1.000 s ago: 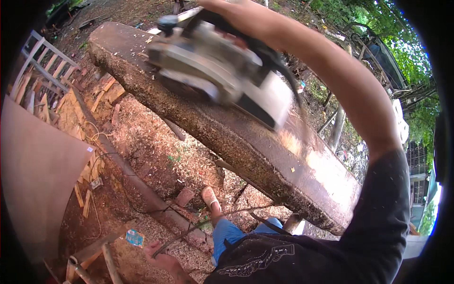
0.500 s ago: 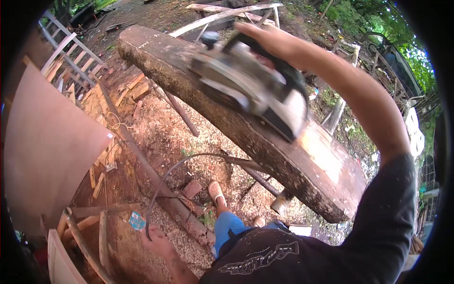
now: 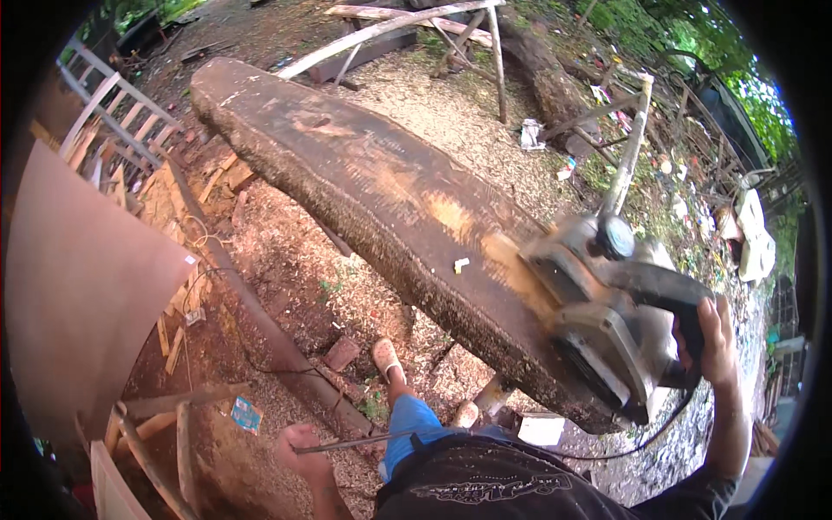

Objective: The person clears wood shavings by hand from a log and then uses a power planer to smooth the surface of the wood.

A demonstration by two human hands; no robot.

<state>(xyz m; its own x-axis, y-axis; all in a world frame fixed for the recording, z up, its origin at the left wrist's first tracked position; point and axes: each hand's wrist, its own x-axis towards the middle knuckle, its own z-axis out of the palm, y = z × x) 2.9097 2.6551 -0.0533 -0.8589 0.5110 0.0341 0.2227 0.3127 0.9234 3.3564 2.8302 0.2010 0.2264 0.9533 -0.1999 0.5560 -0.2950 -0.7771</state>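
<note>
A thick wooden slab (image 3: 334,169) with rough bark along its edge lies slanted across the middle, raised above the ground. At its near right end sits an electric hand planer (image 3: 602,342), slightly blurred. My right hand (image 3: 718,338) is closed around the planer's black rear handle. Low on the left, my left hand (image 3: 303,451) is closed on the planer's dark power cord (image 3: 373,440), which runs past my waist to the tool. Paler planed patches (image 3: 451,215) show on the slab's brown top, along with a small light chip (image 3: 461,265).
Wood shavings (image 3: 286,251) cover the ground around my feet. A pole frame (image 3: 496,65) stands beyond the slab, with a log (image 3: 555,82) behind it. At the left are a large brown panel (image 3: 95,269), a ladder (image 3: 130,108) and a wooden frame (image 3: 186,442). A brick (image 3: 342,354) lies near my foot.
My right hand has brought the planer back along the slab, from its far part to the near right end. The cord, which arched over the ground, now stretches low across my waist.
</note>
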